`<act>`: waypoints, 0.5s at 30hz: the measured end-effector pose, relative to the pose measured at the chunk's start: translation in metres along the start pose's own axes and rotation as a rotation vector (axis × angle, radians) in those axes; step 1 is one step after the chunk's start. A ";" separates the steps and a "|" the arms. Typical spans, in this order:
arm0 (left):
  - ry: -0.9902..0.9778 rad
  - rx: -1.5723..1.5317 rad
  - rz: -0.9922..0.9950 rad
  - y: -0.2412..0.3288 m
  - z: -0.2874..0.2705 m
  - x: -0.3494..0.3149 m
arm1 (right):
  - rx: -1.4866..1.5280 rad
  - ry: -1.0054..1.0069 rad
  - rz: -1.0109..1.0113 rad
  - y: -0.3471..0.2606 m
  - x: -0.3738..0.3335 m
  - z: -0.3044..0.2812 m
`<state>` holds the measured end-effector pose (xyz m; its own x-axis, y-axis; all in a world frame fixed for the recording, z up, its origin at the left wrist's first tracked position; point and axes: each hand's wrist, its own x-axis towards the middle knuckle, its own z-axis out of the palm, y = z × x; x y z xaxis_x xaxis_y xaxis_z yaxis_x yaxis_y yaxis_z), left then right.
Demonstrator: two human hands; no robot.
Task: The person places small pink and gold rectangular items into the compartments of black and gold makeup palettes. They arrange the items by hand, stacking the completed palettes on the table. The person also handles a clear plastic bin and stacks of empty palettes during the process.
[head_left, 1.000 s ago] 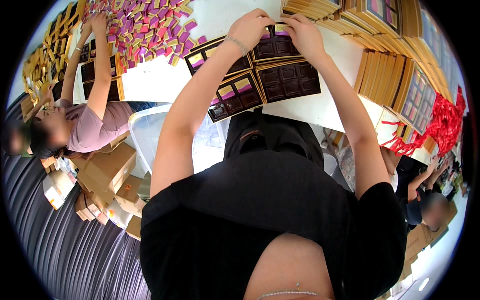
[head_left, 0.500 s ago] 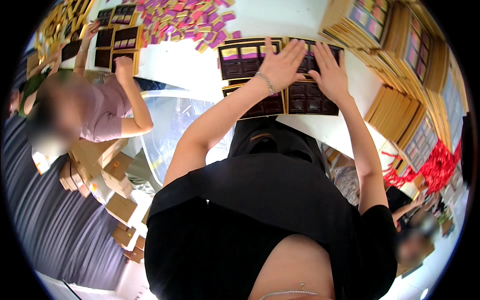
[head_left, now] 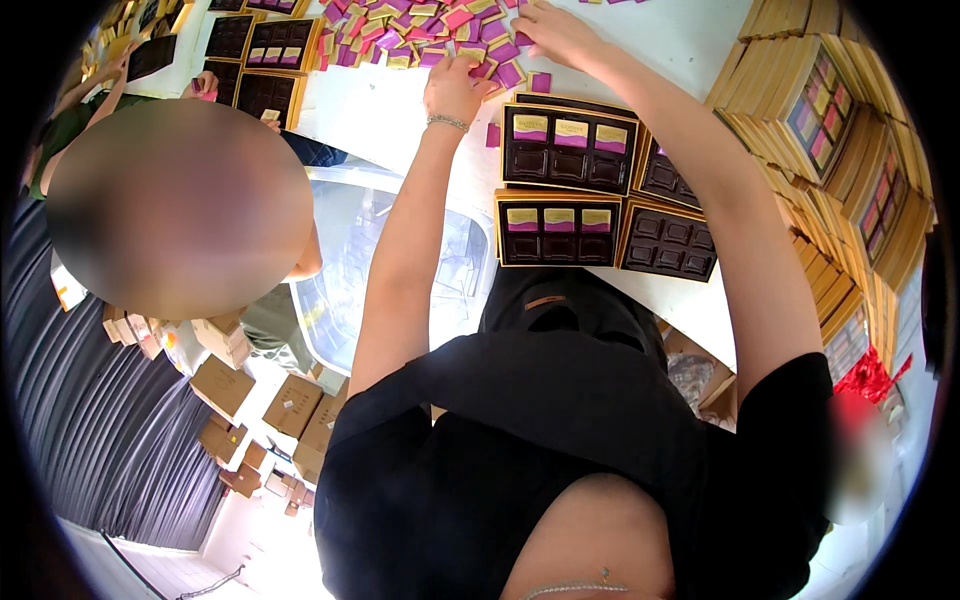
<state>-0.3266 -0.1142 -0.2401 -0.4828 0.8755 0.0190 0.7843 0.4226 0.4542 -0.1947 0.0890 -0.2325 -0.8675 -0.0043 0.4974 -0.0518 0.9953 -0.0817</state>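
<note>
Small flat gold-and-purple wrapped squares point(head_left: 394, 38) lie in a loose pile on the white table. My left hand point(head_left: 458, 92) is at the pile's near edge, fingers bent and thumb held apart, touching the squares. Farther right, my right hand point(head_left: 556, 34) reaches over the pile with its fingers spread. Before me stand dark gold-edged trays. An upper left tray point(head_left: 568, 165) and a lower left tray point(head_left: 556, 248) each carry three squares in the top row above bare cells. The lower right tray point(head_left: 668, 242) shows only bare cells. My right forearm partly covers an upper right tray point(head_left: 660, 180).
Stacks of gold-edged boxes point(head_left: 770, 130) line the table's right side. A clear plastic bin point(head_left: 385, 270) sits left of my lap. Another person point(head_left: 180, 210) works at the left beside more dark trays point(head_left: 275, 45). Cardboard boxes point(head_left: 222, 385) stand on the floor.
Both my hands have left the trays, where they lay flat, and moved forward to the pile of squares. The trays' top-row squares are now uncovered. The person at the left has leaned closer.
</note>
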 end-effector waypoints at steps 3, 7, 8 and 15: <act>-0.054 -0.087 -0.069 0.007 -0.002 0.005 | -0.060 -0.210 0.121 -0.006 -0.003 0.016; -0.099 -0.064 -0.210 0.005 -0.016 0.005 | 0.579 -0.463 0.753 -0.014 0.011 -0.013; -0.059 -0.146 -0.182 0.011 -0.023 0.006 | 0.829 -0.362 0.931 -0.010 0.005 -0.020; -0.193 -1.187 -0.166 0.096 -0.082 -0.001 | 1.246 -0.107 1.086 -0.037 -0.042 -0.146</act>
<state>-0.2825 -0.0941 -0.1240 -0.3983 0.8942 -0.2043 -0.1759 0.1441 0.9738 -0.0838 0.0663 -0.1247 -0.7867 0.5375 -0.3035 0.2681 -0.1453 -0.9524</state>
